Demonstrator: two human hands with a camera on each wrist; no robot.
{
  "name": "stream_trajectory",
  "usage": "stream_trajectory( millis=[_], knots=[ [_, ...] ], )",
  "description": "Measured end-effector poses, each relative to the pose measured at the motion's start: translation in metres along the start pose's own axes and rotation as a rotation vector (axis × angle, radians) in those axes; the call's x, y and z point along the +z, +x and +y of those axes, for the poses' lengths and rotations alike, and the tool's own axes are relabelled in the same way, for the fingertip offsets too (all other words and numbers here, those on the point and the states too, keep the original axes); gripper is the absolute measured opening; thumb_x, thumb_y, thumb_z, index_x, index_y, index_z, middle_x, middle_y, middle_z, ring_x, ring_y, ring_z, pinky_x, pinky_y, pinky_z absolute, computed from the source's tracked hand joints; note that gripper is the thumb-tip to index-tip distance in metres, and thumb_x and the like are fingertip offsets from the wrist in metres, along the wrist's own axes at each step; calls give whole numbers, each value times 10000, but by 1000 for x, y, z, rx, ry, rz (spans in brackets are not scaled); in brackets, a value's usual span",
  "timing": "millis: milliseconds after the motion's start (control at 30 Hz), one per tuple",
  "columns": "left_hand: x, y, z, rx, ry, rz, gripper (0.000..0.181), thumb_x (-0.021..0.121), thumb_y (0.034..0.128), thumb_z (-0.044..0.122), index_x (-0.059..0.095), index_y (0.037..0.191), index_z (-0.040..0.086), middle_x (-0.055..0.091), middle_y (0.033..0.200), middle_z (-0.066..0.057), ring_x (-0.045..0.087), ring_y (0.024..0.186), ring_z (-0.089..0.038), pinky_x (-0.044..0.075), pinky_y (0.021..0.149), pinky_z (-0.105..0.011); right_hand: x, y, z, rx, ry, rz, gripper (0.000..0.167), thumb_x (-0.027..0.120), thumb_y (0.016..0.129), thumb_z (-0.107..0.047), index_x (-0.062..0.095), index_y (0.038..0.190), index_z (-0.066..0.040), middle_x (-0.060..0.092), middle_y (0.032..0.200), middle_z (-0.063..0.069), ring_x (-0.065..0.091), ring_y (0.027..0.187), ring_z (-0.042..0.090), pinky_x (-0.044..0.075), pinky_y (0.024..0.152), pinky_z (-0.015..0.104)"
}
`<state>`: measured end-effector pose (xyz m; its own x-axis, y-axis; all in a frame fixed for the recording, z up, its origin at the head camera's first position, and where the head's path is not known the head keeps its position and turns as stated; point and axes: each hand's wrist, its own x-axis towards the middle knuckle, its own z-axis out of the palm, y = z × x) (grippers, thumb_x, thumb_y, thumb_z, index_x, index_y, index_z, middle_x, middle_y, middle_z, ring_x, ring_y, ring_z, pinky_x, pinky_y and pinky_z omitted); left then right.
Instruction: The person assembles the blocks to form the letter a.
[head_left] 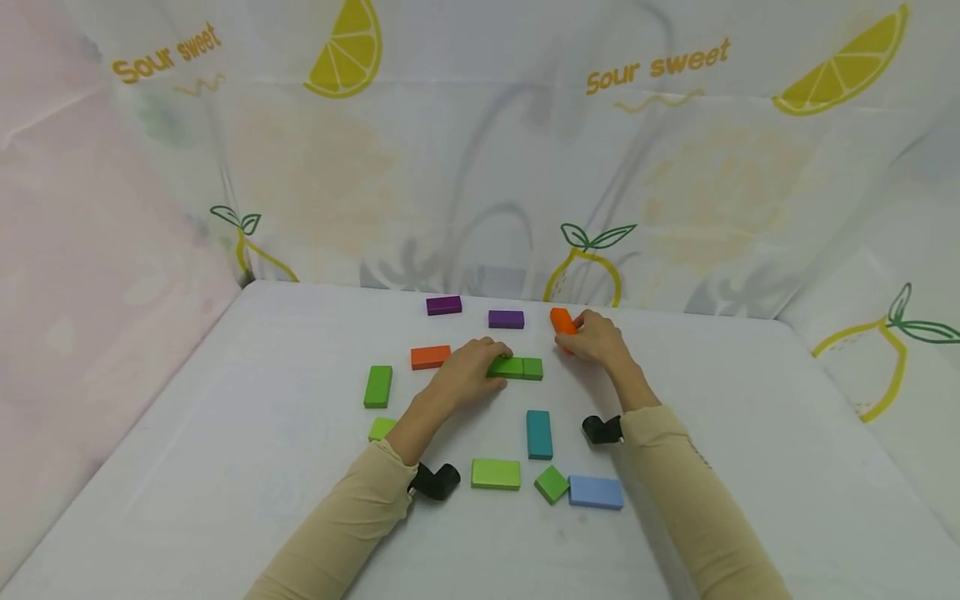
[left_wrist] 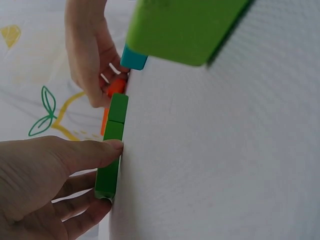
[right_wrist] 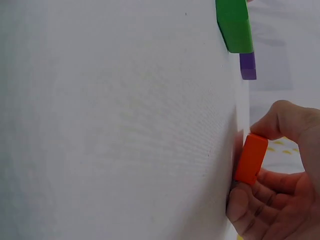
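My left hand [head_left: 465, 373] grips a long green block [head_left: 509, 367] lying flat on the white table. Its thumb is along one side and the fingers are at the other side and far end, as the left wrist view shows. A short green block [head_left: 532, 369] lies end to end with it on the right. Farther right, my right hand [head_left: 600, 340] pinches an orange block [right_wrist: 251, 159] between thumb and fingers, near the table surface. Whether that block touches the table I cannot tell. A red-orange block [head_left: 430, 357] lies left of my left hand.
Two purple blocks [head_left: 506, 319] lie toward the back. A green block [head_left: 378, 387] is at left, with a light green one [head_left: 382, 428] partly behind the left forearm. Nearer are teal [head_left: 538, 434], lime [head_left: 496, 474], small green [head_left: 552, 484] and blue [head_left: 596, 492] blocks. A printed curtain [head_left: 480, 150] stands behind.
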<state>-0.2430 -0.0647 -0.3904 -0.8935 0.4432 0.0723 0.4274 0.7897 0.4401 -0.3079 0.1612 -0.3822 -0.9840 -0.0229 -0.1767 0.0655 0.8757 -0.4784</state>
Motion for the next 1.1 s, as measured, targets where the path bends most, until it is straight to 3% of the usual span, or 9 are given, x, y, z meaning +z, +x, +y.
stream_trajectory(
  millis=[267, 600, 1100],
  knots=[
    [0, 1, 0, -10, 14, -1, 391, 707, 847, 178, 605, 1219, 113, 622, 1164, -61, 565, 1073, -223, 455, 963, -369, 0, -2, -2, 14, 25, -25, 518, 549, 840, -385, 490, 1191, -9, 596, 1068, 184, 558, 832, 260, 443, 664, 278],
    [2, 1, -1, -4, 32, 2, 378, 698, 854, 183, 606, 1215, 116, 624, 1151, -58, 569, 1049, -220, 466, 941, -368, 2, -6, -7, -13, 44, -50, 526, 546, 851, -394, 501, 1195, 1, 585, 1145, 203, 539, 953, 294, 443, 798, 362],
    [1, -1, 0, 7, 20, 14, 376, 702, 850, 174, 610, 1209, 109, 624, 1139, -63, 566, 1035, -218, 468, 943, -361, 2, -11, -15, -27, 33, -78, 536, 548, 879, -408, 523, 1224, 1, 600, 1157, 196, 565, 946, 280, 467, 799, 355]
  ],
)
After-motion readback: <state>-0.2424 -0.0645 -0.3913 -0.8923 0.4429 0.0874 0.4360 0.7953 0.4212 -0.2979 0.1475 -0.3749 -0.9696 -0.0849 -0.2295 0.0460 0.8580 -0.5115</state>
